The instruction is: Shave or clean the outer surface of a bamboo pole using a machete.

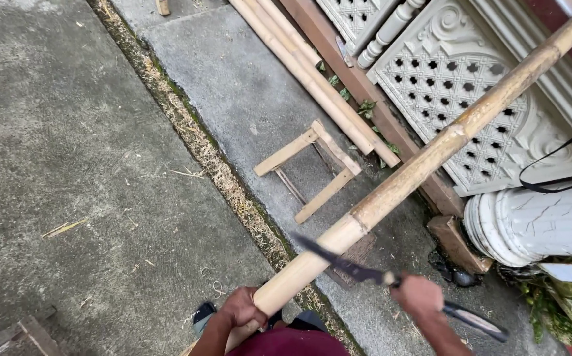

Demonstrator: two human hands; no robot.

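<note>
Left hand (241, 308) wrapped tight around the lower end of a long bamboo pole (431, 155), which runs diagonally up from the bottom centre to the top right corner, its upper part passing in front of the white lattice panel (457, 86). Right hand (420, 295) closed on the handle of a dark machete (358, 268), blade pointing left and slightly up, its tip touching or just under the pole near a node; can't tell if the edge is in the wood. A dark sheath-like piece (474, 320) sticks out behind the right hand toward the lower right. Concrete ground (68, 151) below, with a crack line full of dry grass and shavings (220, 165) running diagonally from top to bottom centre. A small wooden frame stool (315, 168) lies on its side on the concrete right of that crack, just left of the pole. More bamboo poles (312, 72) lie along the base of the white panels, top centre. A white ribbed column base (536, 221) sits at the right edge, with a wooden block (456, 242) touching its foot. A black strap (559, 165) hangs over the column. Green plants (563, 306) in the lower right corner. Wood scrap (15, 336) at the bottom left corner.
</note>
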